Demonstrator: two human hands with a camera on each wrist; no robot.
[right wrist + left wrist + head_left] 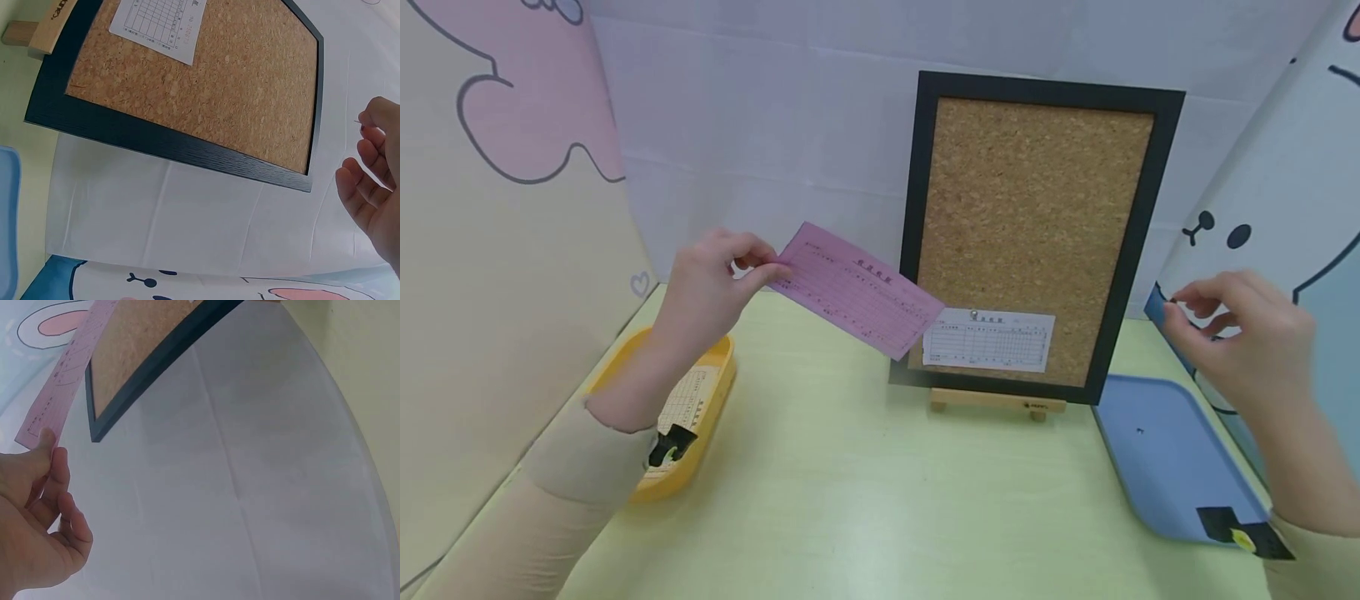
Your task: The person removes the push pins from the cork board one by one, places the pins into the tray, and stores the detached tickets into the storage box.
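My left hand point(711, 287) pinches one corner of a pink printed form slip point(861, 292) between thumb and forefinger. The slip hangs tilted in the air, its far corner overlapping a white form point(985, 342) in the head view. That white form is fixed low on a black-framed cork board point(1037, 200) by a pin point(974, 314) at its top edge. To the right of the board, my right hand point(1255, 333) is raised, thumb and forefinger pinching a small pin. Its thin metal point point(357, 121) shows in the right wrist view; the pin's head is mostly hidden.
On a small wooden stand point(996, 402) the board leans near the back wall. A yellow tray point(718, 392) with printed slips lies at left, partly behind my left forearm. At right, a blue tray point(1172, 458) holds a tiny dark item point(1140, 431).
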